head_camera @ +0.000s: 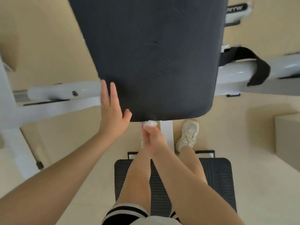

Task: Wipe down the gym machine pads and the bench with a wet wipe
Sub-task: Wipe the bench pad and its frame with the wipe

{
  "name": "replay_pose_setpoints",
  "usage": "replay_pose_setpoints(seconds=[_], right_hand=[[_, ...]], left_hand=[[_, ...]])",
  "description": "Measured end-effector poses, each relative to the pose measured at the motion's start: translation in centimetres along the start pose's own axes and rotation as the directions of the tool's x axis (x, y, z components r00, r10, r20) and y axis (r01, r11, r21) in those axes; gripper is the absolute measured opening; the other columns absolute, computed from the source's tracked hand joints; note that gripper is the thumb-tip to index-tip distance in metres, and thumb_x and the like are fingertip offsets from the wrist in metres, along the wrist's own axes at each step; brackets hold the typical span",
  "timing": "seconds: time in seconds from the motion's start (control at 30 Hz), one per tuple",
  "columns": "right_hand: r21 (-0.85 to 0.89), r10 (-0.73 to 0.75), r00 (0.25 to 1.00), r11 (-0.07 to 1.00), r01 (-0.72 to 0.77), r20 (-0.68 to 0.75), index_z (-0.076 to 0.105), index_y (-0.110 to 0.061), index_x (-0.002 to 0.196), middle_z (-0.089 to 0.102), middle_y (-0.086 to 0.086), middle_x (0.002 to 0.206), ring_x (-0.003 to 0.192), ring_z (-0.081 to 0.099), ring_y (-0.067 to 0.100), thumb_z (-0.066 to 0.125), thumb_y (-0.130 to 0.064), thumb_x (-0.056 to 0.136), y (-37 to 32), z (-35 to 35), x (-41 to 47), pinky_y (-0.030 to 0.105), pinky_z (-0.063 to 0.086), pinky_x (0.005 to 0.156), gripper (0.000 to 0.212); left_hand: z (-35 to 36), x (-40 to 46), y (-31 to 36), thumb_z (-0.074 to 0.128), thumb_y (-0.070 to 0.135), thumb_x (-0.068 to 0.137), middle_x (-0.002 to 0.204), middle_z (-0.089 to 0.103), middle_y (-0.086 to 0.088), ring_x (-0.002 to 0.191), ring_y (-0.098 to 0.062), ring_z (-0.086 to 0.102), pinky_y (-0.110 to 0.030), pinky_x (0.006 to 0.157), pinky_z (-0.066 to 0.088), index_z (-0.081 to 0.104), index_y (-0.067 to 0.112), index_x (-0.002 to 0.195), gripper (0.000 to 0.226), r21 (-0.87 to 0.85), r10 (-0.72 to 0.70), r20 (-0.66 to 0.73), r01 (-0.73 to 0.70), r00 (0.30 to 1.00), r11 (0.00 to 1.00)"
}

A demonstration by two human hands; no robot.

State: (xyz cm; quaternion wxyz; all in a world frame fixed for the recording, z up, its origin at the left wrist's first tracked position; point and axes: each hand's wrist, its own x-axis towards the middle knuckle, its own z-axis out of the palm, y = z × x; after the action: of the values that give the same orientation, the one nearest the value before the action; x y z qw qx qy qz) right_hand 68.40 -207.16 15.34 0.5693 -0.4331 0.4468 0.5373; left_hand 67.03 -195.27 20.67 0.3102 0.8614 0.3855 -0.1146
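A large black pad (154,59) fills the upper middle of the head view, its near edge facing me. My left hand (112,109) rests flat with straight fingers on the pad's near left corner. My right hand (153,138) pinches a bunched white wet wipe (150,123) against the pad's lower front edge. A second black pad (215,177) lies below, under my legs.
White machine tubes (65,91) run left and right of the pad, one with a black strap (258,69). A white post (166,132) stands under the pad beside my sneaker (188,135). Beige floor all round; a pale box (287,135) at right.
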Motion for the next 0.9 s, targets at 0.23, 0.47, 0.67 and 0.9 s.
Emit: replay_pose_setpoints(seconds=[0.23,0.47,0.67,0.9], right_hand=[[-0.276,-0.042,0.979,0.961,-0.015,-0.201,0.037,-0.022,0.063,0.041,-0.005,0.069,0.065,0.046,-0.020,0.038,-0.015,0.096,-0.9,0.2,1.8,0.010,0.039,0.062,0.034],[-0.276,-0.009,0.998,0.961,0.025,0.059,0.059,0.003,0.102,0.061,0.006,0.088,0.088,0.058,0.014,0.047,0.009,0.087,3.4,5.7,-0.6,0.026,0.044,0.092,0.020],[-0.637,-0.323,0.556,-0.496,0.590,0.766,0.060,-0.001,0.078,0.054,0.003,0.074,0.072,0.049,0.017,0.044,0.012,0.082,-0.8,10.9,-2.7,0.021,0.039,0.065,0.021],[0.595,0.495,0.675,-0.797,0.102,0.547,0.050,-0.006,0.120,0.053,0.010,0.120,0.111,0.044,0.026,0.045,-0.011,0.091,-5.1,16.1,-2.4,0.034,0.035,0.095,0.030]], left_hand=[[-0.2,-1.4,-3.3,0.028,0.011,0.094,0.138,0.041,0.011,0.133,-0.010,0.031,-0.032,0.109,0.022,0.036,0.026,0.138,0.047,-0.629,-0.372,0.319,0.488,0.872,0.605],[-1.8,-2.9,-7.3,0.038,0.019,0.098,0.126,0.048,0.011,0.124,-0.006,0.039,-0.026,0.106,0.028,0.047,0.020,0.131,0.034,-0.781,-0.420,0.345,0.505,0.840,0.367],[-3.5,-4.1,-9.3,0.024,0.010,0.100,0.133,0.051,-0.005,0.125,-0.019,0.045,-0.031,0.101,0.035,0.045,0.011,0.130,0.038,-0.839,-0.497,0.327,0.489,0.804,0.240],[-4.9,-1.5,-8.9,0.022,0.011,0.100,0.137,0.049,-0.006,0.126,-0.019,0.046,-0.032,0.103,0.035,0.041,0.011,0.136,0.041,-0.857,-0.478,0.355,0.484,0.803,0.176]])
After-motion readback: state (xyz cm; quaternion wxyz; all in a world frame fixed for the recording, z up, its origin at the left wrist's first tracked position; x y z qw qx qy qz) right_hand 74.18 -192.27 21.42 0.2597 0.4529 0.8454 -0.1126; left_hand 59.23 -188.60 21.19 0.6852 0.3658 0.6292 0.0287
